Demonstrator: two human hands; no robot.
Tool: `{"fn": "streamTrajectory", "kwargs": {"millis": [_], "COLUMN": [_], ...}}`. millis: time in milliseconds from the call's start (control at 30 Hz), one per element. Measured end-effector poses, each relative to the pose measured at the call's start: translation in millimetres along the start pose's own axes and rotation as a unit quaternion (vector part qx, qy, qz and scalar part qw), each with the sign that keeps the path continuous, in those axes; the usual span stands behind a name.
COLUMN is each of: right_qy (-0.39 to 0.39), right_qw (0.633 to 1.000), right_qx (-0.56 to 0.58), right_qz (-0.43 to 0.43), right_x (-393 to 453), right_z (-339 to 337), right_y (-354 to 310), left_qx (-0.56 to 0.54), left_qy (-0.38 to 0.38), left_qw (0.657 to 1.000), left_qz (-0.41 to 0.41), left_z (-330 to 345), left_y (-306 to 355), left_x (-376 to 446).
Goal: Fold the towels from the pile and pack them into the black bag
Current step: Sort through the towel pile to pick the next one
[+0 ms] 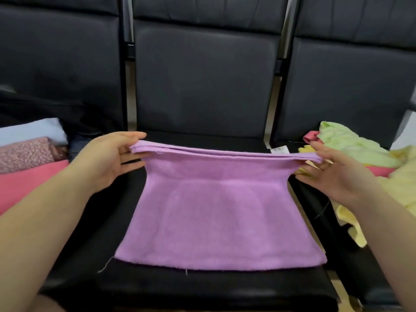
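Black padded seat carries the lilac terry towel, mid-fold. Left hand and right hand pinch its raised far corners (doubled edge). Next: lower this edge onto the near edge.

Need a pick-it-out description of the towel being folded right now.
Find the middle black seat in the row. The purple towel lies across it, far edge pinched up by the left hand and right hand. It is the only purple one; neighbours are pink, yellow, green.
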State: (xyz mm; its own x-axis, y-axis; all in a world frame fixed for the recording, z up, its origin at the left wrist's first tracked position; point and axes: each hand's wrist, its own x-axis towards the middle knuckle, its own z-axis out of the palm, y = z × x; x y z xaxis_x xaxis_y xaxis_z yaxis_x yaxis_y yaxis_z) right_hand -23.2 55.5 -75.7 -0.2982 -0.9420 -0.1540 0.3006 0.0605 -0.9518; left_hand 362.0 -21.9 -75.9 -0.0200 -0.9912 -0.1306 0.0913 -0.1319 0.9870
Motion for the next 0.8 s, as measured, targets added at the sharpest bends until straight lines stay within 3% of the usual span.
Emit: {"fn": "streamTrajectory", "kwargs": {"millis": [133,233,300,400,500,600,700,800], "right_qy": [0.000,-0.025,-0.048,-0.075,-0.102,-0.083,-0.065,-0.121], "right_qw": [0.990,0.968,0.933,0.847,0.782,0.769,0.728,0.721], "right_qx": [-0.132,-0.227,-0.320,-0.488,-0.590,-0.625,-0.683,-0.680], "right_qz": [0.039,0.103,0.156,0.198,0.173,0.103,0.022,-0.046], "right_x": [-29.4,-50.0,-63.0,-78.1,-84.8,-88.5,-89.9,-92.7], "right_z": [-16.8,-28.2,-32.1,-32.2,-31.3,-29.6,-15.9,15.9], "right_y": [-0.9,0.1,7.0,24.2,33.0,34.6,37.5,46.9], "left_qx": [0.062,0.169,0.279,0.433,0.520,0.533,0.508,0.514], "left_qy": [-0.067,-0.111,-0.138,-0.195,-0.226,-0.223,-0.239,-0.263], "left_qw": [0.993,0.972,0.940,0.862,0.806,0.811,0.826,0.816], "left_qz": [-0.072,-0.120,-0.141,-0.177,-0.171,-0.096,-0.061,-0.037], "left_z": [-14.4,-24.9,-29.9,-33.6,-36.1,-39.2,-46.2,-55.6], "left_y": [1.6,-4.0,-15.8,-40.3,-59.3,-66.3,-69.7,-73.8], "left_x": [-30.1,-50.4,-60.1,-69.5,-73.1,-76.1,-80.9,-84.1]}}
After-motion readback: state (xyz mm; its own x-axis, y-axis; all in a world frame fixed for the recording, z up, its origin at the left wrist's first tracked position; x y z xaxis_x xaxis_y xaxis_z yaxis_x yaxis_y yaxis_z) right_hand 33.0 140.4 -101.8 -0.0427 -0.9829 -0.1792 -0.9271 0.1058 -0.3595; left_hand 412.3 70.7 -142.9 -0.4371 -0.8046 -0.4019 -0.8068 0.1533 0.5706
